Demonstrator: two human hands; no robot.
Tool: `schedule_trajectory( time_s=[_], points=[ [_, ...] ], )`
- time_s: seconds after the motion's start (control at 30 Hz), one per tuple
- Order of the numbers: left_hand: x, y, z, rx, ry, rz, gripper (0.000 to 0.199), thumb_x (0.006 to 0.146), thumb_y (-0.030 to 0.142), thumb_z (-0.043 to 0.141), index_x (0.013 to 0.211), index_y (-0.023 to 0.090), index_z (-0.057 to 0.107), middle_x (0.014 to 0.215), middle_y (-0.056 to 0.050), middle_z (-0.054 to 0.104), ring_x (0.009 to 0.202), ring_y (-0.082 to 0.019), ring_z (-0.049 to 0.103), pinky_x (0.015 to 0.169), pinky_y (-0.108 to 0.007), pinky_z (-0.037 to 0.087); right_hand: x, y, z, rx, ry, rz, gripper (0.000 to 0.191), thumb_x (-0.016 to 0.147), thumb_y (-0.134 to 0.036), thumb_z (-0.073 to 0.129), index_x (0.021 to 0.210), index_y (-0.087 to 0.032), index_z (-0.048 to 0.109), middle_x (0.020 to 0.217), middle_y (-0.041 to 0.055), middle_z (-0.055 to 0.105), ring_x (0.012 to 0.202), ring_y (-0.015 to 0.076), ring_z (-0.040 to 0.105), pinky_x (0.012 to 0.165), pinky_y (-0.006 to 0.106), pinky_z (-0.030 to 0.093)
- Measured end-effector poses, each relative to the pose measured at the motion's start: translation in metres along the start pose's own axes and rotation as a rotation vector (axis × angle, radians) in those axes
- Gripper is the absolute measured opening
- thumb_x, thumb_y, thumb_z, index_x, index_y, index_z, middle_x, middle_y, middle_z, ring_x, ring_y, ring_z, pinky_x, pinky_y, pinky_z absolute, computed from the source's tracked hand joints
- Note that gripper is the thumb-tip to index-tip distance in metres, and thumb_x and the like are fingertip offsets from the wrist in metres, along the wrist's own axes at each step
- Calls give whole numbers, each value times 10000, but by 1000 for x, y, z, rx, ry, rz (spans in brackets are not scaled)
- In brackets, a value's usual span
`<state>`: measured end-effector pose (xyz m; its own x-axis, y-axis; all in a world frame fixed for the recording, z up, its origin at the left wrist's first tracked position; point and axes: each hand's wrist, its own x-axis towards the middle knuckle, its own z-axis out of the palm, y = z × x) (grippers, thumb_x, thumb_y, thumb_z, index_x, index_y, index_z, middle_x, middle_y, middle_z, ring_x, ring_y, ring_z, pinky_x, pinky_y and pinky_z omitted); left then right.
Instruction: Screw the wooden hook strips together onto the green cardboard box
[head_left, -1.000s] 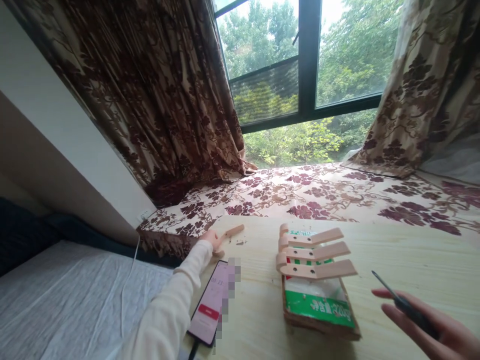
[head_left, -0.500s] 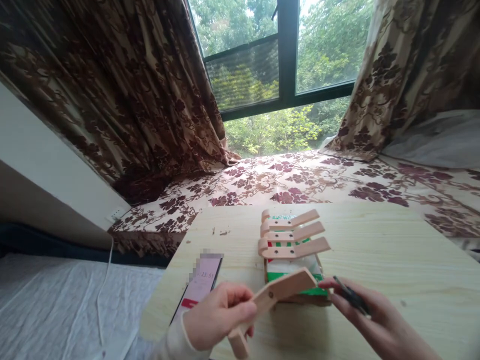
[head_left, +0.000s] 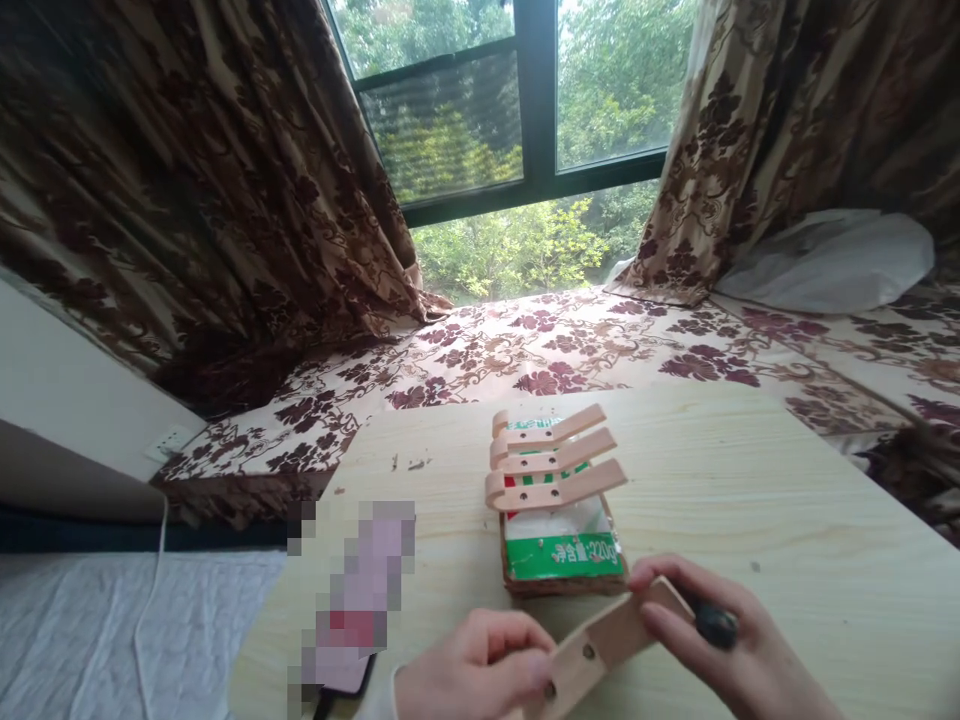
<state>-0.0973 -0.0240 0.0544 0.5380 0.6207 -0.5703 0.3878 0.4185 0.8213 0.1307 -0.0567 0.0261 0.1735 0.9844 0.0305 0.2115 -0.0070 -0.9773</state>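
A bent wooden piece with two dark screw holes is held low over the table, at the front of the view. My left hand pinches its lower left part. At its upper right end, my right hand grips it between thumb and fingers, with a dark-handled tool tucked in the same hand. Just beyond, three similar wooden pieces lie side by side across a green and white package.
A phone, partly pixelated, lies on the pale wooden table at the left. Small brown scraps are near the back left. Behind are a floral-covered ledge, curtains and a window.
My hands and the wooden piece have moved lower and nearer. My right hand now grips the piece's far end. The view has shifted, moving the package and phone leftward in the picture.
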Motion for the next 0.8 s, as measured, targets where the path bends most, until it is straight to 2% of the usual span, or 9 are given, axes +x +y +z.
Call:
schedule_trajectory(
  time_s=[0.07, 0.13, 0.17, 0.27, 0.37, 0.43, 0.5, 0.6, 0.8],
  points=[
    [-6, 1, -6, -41, 50, 62, 581, 760, 693, 414, 1000, 185, 561, 717, 7, 603, 605, -96, 513, 595, -234, 395, 4, -5, 4, -6, 14, 3, 243, 743, -463, 578, 754, -226, 630, 707, 10, 616, 645, 176, 553, 505, 223, 417],
    [-12, -1, -12, -39, 152, 166, 640, 805, 697, 286, 1113, 181, 506, 763, -27, 639, 651, -138, 561, 691, -300, 446, 7, -6, 5, 4, 24, 18, 257, 759, -477, 560, 762, -225, 606, 686, 4, 591, 619, 163, 525, 483, 221, 387],
    [-14, -2, -14, -12, 214, 217, 644, 806, 691, 299, 1156, 184, 485, 805, -35, 649, 705, -150, 575, 748, -312, 449, 9, -7, 5, 8, 27, 27, 262, 763, -484, 556, 762, -225, 595, 669, -2, 576, 597, 154, 508, 475, 221, 374],
    [-15, -6, -15, 171, 380, 271, 604, 752, 620, 513, 1222, 244, 453, 990, -22, 646, 897, -161, 580, 857, -279, 426, 13, -8, 4, 16, 37, 37, 275, 772, -495, 550, 768, -222, 578, 666, -6, 562, 593, 150, 496, 475, 224, 361],
    [-5, -2, -11, 418, 629, 342, 394, 759, 501, 574, 1082, 277, 556, 1052, 0, 638, 977, -161, 577, 864, -250, 426, 18, -12, 4, 1, 57, 18, 272, 779, -486, 551, 794, -217, 591, 743, 13, 594, 693, 176, 537, 512, 231, 377],
    [5, 3, -8, 523, 780, 457, 253, 795, 447, 538, 973, 275, 591, 942, 12, 657, 891, -146, 600, 790, -233, 450, 24, -15, 4, -18, 73, 0, 265, 792, -469, 544, 824, -215, 610, 786, 21, 614, 741, 188, 552, 541, 235, 391],
    [16, 6, -8, 585, 864, 548, 177, 811, 398, 524, 913, 271, 593, 836, 23, 651, 792, -129, 604, 721, -221, 457, 30, -16, 5, -38, 82, -13, 254, 803, -451, 534, 843, -215, 622, 780, 17, 619, 720, 181, 553, 550, 235, 398],
    [29, 4, -11, 606, 871, 591, 118, 828, 350, 510, 859, 261, 582, 759, 32, 621, 735, -111, 593, 678, -201, 453, 38, -12, 5, -75, 82, -11, 216, 792, -420, 541, 815, -220, 618, 731, 1, 603, 648, 162, 537, 532, 228, 398],
    [38, -8, -12, 468, 751, 560, 104, 845, 337, 511, 897, 258, 557, 780, 42, 600, 753, -81, 584, 696, -164, 444, 41, 2, 6, -132, 37, 13, 206, 798, -409, 517, 745, -224, 591, 729, 7, 610, 684, 179, 560, 560, 223, 438]
  ],
)
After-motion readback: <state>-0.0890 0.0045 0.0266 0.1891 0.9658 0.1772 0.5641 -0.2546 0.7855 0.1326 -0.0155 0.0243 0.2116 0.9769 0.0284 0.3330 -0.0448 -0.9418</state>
